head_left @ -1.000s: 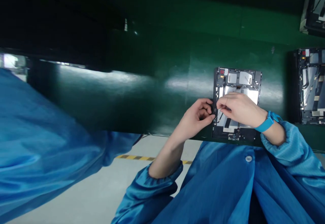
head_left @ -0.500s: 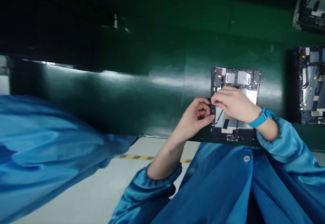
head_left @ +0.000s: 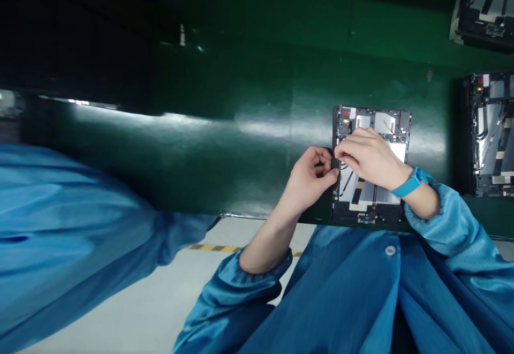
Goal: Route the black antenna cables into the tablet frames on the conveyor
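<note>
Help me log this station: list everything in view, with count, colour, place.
Opened device: 1, black and silver, right of centre
Other devices: 2, black and silver, right edge, upper right
Table: 1, green, across middle
Dark mass: 1, black, upper left, unclear
Floor: 1, pale grey, lower left
Floor stripe: 1, yellow and black, below table
Co-worker's garment: 1, blue, left
Own garment: 1, blue, bottom
Wristband: 1, blue, right wrist
Left hand: 1, bare, opened device's left edge
Right hand: 1, bare, over opened device

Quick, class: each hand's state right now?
Left hand: half-curled at the electronic device; grip cannot be told.
Right hand: bent over it; anything held is hidden.
</note>
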### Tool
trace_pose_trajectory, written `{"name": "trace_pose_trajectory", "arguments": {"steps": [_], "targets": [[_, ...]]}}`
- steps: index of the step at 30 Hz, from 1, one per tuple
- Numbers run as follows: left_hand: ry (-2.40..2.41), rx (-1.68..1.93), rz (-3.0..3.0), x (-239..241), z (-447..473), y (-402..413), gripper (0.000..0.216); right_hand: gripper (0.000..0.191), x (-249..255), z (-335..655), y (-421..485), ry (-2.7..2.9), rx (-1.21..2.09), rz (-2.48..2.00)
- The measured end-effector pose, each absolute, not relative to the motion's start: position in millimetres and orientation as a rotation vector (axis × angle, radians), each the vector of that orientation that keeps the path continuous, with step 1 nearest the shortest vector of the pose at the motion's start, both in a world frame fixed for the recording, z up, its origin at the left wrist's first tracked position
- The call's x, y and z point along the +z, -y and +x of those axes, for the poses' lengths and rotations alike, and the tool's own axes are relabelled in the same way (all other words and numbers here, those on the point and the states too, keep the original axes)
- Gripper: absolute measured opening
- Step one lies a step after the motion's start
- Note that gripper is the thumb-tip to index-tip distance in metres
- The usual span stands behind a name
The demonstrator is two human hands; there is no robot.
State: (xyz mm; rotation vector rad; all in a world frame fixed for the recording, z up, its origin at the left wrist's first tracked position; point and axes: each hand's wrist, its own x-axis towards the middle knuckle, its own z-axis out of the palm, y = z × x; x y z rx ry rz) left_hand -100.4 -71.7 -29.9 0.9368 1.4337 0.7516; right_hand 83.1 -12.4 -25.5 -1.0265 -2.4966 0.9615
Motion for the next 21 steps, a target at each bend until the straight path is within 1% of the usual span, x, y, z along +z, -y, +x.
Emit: {"name": "trace_pose_trajectory", "arguments": {"steps": [13, 21], "targets": [[-1.386, 0.749, 0.971, -34.1, -105.4, 67.6, 0.026, 0.025, -25.4, 78.9, 9.5, 2.445, 0.996, -1.045], [-1.431, 0.681, 1.068, -33.7, -103.9, 46.6, 0.023, 0.022, -27.0, 79.2, 0.2, 2.338, 0.980, -1.144]]}}
